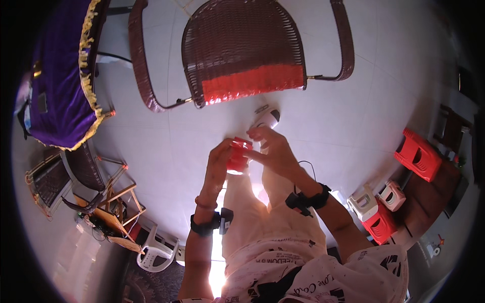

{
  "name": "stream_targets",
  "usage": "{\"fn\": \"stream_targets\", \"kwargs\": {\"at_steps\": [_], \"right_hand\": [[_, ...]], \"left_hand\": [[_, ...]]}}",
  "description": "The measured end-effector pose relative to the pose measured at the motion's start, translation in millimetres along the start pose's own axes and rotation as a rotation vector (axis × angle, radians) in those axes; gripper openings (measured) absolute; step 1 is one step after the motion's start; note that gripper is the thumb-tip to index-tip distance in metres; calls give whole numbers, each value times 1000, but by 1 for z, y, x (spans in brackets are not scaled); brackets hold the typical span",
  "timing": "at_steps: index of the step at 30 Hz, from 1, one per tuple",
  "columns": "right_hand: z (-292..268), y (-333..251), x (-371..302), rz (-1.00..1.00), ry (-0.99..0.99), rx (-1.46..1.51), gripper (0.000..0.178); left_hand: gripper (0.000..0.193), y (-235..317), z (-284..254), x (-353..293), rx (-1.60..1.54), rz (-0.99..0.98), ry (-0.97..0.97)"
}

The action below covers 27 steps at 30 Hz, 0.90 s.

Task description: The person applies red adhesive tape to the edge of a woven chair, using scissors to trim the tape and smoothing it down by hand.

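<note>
My left hand (pixel 220 157) is closed round a glossy red plastic piece (pixel 238 160), held low over my lap. Whether this is a roll or a folded packet, I cannot tell. Beside it, my right hand (pixel 274 152) has its thumb at the piece's right edge, while its fingers are curved and spread apart from the thumb. In front of me stands a dark brown woven chair (pixel 242 38) with curved arms. A shiny red band (pixel 252 84) covers the edge of it nearest me.
A table with a purple, gold-fringed cloth (pixel 63 91) stands at left. Below it are another woven chair (pixel 83 166), a wooden frame (pixel 118 214) and a white plastic chair (pixel 156 250). Red plastic stools (pixel 418 154) lie at right near a brown bench (pixel 429 202). A white shoe (pixel 267 119) is on the floor.
</note>
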State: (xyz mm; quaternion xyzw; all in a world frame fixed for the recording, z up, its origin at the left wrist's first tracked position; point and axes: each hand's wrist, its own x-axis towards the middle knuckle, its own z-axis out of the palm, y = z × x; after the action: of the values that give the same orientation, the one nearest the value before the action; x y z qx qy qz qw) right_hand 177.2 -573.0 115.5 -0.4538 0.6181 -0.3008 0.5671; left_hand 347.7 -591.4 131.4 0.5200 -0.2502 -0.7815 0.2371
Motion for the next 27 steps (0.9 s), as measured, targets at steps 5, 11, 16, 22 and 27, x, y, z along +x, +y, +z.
{"fn": "stream_targets", "kwargs": {"at_steps": [5,11,16,22,27], "right_hand": [[-26,8,9,-22,141,-2,9],[-44,16,4,-52,211,-103,5],[-41,19,5,-30,359,-29,5],[-49,8,25,116,462,115,5],[-55,30,53,210,504,537,5]], "left_hand": [[25,3,40,29,227,-109,-60],[65,8,46,48,240,-160,-218],[62,7,43,66,388,-86,-304],[50,17,29,88,612,-136,-163],[21,42,10,85,649,119,-198]]}}
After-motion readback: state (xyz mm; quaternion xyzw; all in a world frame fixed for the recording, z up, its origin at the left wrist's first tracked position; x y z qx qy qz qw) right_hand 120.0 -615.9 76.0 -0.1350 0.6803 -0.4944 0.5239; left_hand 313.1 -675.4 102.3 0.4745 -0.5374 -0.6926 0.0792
